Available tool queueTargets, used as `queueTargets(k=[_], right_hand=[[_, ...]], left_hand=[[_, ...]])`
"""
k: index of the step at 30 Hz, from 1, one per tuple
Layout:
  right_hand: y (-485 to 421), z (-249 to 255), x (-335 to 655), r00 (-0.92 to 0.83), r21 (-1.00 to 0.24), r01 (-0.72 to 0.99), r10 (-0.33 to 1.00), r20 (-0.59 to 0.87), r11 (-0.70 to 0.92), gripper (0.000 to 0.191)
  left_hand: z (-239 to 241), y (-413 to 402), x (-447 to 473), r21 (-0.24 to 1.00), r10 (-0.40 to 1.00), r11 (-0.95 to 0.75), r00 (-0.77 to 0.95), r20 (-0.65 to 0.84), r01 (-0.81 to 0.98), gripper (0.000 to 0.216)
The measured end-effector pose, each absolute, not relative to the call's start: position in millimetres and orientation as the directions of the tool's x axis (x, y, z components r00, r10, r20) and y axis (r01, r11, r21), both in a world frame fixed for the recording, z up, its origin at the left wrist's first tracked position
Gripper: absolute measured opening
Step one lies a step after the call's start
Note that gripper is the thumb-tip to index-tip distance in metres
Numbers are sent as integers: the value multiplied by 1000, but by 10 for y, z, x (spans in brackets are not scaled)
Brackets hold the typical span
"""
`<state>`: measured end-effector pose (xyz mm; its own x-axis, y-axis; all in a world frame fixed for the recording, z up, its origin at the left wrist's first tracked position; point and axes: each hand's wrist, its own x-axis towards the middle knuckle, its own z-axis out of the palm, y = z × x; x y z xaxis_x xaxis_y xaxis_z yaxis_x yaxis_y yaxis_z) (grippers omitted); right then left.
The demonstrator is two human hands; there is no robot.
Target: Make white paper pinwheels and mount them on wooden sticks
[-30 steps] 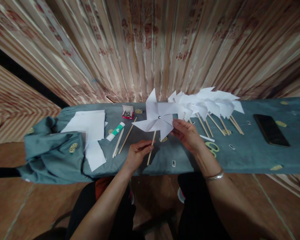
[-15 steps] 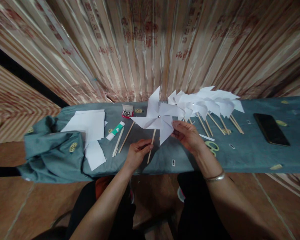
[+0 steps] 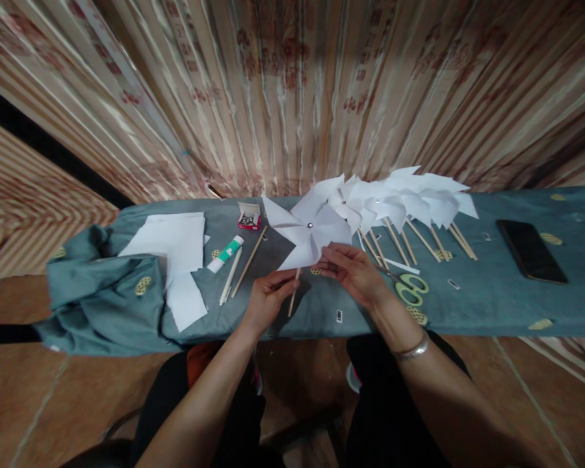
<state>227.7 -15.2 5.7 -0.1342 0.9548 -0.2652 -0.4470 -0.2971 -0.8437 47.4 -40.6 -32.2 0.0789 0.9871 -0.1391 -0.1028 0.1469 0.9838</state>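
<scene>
A white paper pinwheel (image 3: 308, 229) on a thin wooden stick stands over the middle of the cloth-covered table (image 3: 478, 292). My left hand (image 3: 268, 299) is closed round the lower part of the stick. My right hand (image 3: 351, 273) pinches the lower edge of a paper blade with fingers and thumb. A silver pin shows at the pinwheel's hub. Behind and to the right lies a row of several finished pinwheels (image 3: 409, 201), their sticks pointing toward me.
White paper sheets (image 3: 175, 247) lie at the left beside bunched cloth. A glue stick (image 3: 225, 255), loose sticks (image 3: 247, 263) and a small red pin box (image 3: 248, 220) sit left of the pinwheel. Green scissors (image 3: 409, 286) lie by my right wrist; a black phone (image 3: 531, 250) far right.
The pinwheel has turned on its pin, its blades rotated. My right hand moved left, from the right-hand blade to the lower one, uncovering the scissors. My left hand kept its grip on the stick.
</scene>
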Motion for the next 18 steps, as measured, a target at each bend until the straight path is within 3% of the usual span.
queueTargets(k=[6,12,18], right_hand=[[-219,86,2177,-180,-863,-394,947,-266,-317,30],[-248,122,2240,-192,-938,-224,956,-224,-265,37],[-82,124,2598,137,-967,-254,988,-74,-37,27]], left_hand=[[-264,-412,466,990,989,138,64,-135,-31,24],[-250,-406,442,992,991,128,47,-127,-17,25],[-256,-413,452,978,980,199,46,-196,-64,30]])
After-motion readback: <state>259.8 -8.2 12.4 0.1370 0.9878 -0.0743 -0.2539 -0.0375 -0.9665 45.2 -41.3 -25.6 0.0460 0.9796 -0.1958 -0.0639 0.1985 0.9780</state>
